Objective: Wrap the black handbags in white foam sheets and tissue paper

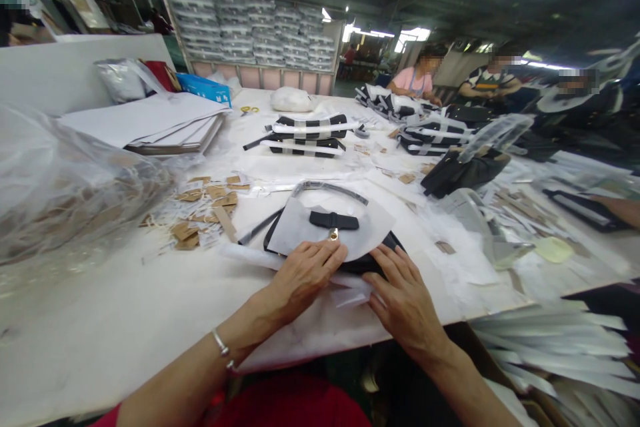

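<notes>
A black handbag point(367, 265) lies on the white table in front of me, with a white sheet of paper point(300, 223) over most of its front. A black tab point(334, 220) and a gold-coloured clasp point(333, 234) show on top of the sheet. The bag's handle point(330, 187), wrapped in clear film, arches away from me. My left hand point(310, 273) rests on the bag's near edge just below the clasp, fingers stretched out. Over the near right corner lies my right hand point(403, 290), its fingers spread. Thin white wrapping point(350, 295) pokes out between the two hands.
Brown tags point(205, 207) are scattered left of the bag, beside a large clear plastic bag point(65, 180). Wrapped black bags point(307, 137) lie beyond. Stacked white sheets point(150, 120) stand at the left. A co-worker's hand point(620, 210) touches a black bag at right.
</notes>
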`<state>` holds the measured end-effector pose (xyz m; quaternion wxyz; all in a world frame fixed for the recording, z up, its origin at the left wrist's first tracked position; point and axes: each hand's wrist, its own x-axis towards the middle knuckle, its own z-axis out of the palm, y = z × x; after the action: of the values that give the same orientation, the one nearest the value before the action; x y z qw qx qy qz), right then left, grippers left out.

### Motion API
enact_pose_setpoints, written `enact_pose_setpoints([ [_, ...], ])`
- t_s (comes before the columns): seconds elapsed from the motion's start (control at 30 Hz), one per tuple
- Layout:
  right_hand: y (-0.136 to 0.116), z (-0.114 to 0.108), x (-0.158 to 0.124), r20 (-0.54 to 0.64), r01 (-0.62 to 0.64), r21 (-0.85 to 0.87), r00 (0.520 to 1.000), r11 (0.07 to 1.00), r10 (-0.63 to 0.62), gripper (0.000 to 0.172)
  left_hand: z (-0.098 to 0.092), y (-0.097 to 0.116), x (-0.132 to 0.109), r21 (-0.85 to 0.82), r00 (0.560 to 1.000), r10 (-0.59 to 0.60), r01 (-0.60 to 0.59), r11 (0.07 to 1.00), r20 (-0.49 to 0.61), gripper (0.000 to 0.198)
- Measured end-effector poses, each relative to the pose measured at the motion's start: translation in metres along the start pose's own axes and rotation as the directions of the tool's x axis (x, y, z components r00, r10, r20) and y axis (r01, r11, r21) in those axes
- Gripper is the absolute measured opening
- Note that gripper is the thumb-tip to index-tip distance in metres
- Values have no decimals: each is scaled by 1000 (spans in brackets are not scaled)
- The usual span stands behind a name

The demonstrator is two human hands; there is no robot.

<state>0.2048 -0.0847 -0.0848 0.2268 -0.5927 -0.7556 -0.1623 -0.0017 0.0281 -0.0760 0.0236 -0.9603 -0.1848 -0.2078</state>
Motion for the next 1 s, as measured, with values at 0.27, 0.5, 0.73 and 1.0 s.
enact_pose_setpoints([
  [0.27, 2, -2, 2, -62, 33, -29, 997, 999, -35, 9, 5, 0, -2, 16, 1000, -17, 18, 1000, -18, 38],
  [0.5, 8, -3, 2, -69, 46, -7, 997, 999, -46, 31, 8, 3, 3, -29, 997, -59, 57, 998, -55, 44],
  [0.73, 2, -7, 20, -95, 3, -97, 995, 995, -12, 62, 17, 9, 3, 18, 988, -133, 135, 991, -80, 28],
  [1.0, -11, 2, 32, -18, 50, -85, 998, 995, -52, 33, 26, 11, 0, 46, 983, -125, 133, 990, -135, 25],
])
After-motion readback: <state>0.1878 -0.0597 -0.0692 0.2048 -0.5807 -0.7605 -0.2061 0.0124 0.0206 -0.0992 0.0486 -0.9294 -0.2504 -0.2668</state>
